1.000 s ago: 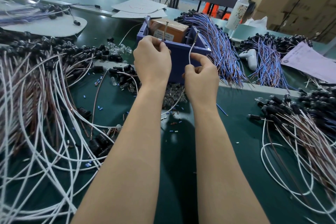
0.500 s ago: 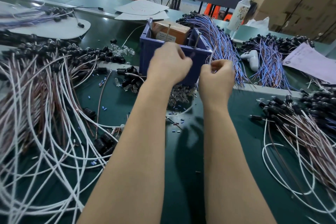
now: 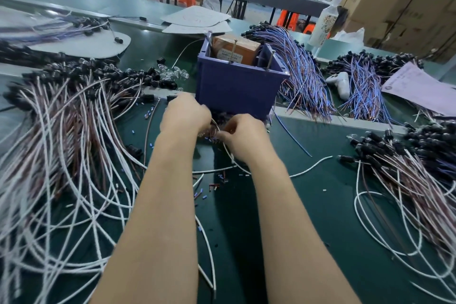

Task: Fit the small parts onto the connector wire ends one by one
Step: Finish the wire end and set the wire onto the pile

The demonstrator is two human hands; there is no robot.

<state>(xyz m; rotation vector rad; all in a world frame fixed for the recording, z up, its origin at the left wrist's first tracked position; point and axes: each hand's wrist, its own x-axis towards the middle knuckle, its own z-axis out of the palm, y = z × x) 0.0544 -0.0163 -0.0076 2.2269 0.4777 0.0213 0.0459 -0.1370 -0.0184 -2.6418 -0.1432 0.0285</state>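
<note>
On the green mat (image 3: pixel 320 217), just this side of the blue bin (image 3: pixel 234 89), both hands are down low and close together. The right hand (image 3: pixel 245 139) has thumb and forefinger pinched on a thin white wire (image 3: pixel 229 153). The wire arcs out of the gap between the hands and slips away under the right wrist toward six o'clock. It is slim and white-sheathed, and its tip is hidden among the fingertips. The left hand (image 3: pixel 185 116) is knuckles-up with its fingers curled underneath; I cannot tell what, if anything, they hold. Tiny blue and red sleeves (image 3: pixel 217 186) lie scattered on the mat at six o'clock from the hands. A heap of white and brown leads (image 3: pixel 61 131) with black ends sprawls at nine o'clock, a second heap (image 3: pixel 407 168) at three o'clock. A blue-violet bundle (image 3: pixel 303 76) lies at one o'clock beside the bin.
</note>
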